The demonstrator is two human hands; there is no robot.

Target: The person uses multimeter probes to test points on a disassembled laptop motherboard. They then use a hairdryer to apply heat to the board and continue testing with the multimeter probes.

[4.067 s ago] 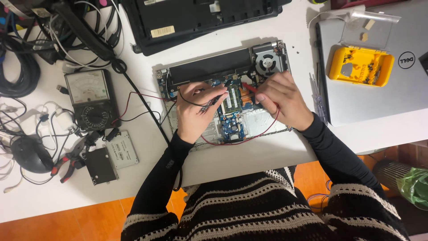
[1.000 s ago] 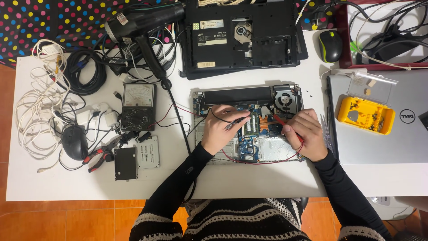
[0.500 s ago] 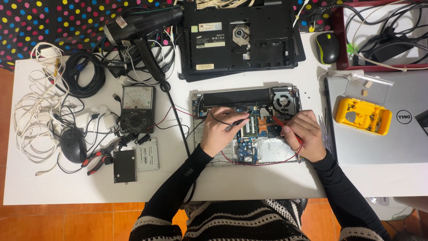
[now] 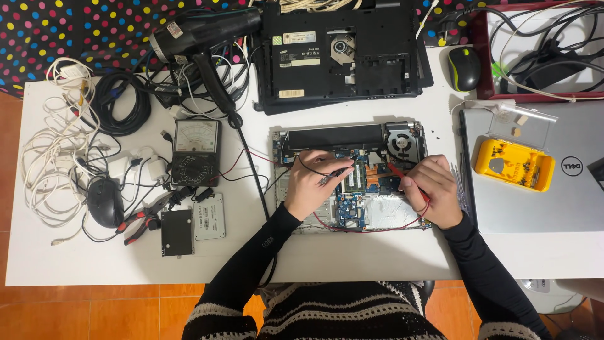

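An opened laptop base (image 4: 352, 135) lies in front of me with its blue circuit board (image 4: 348, 211) and fan (image 4: 401, 140) exposed. My left hand (image 4: 309, 187) pinches a black test probe (image 4: 336, 174) whose tip rests on the board's middle. My right hand (image 4: 434, 191) grips a red test probe (image 4: 401, 174) pointing at the copper heat pipe area. Red and black leads run left to an analog multimeter (image 4: 196, 152).
A second dismantled black laptop (image 4: 343, 50) and a black heat gun (image 4: 201, 31) lie at the back. Cable coils (image 4: 123, 104), a mouse (image 4: 104, 201), pliers (image 4: 139, 223) and two drives (image 4: 192, 226) fill the left. A silver laptop (image 4: 535, 195) carrying a yellow bit case (image 4: 514, 164) sits right.
My view has pulled back and shifted since the oldest frame, showing more of the table. Both hands stay on the board with the probes, nearly still over the last second.
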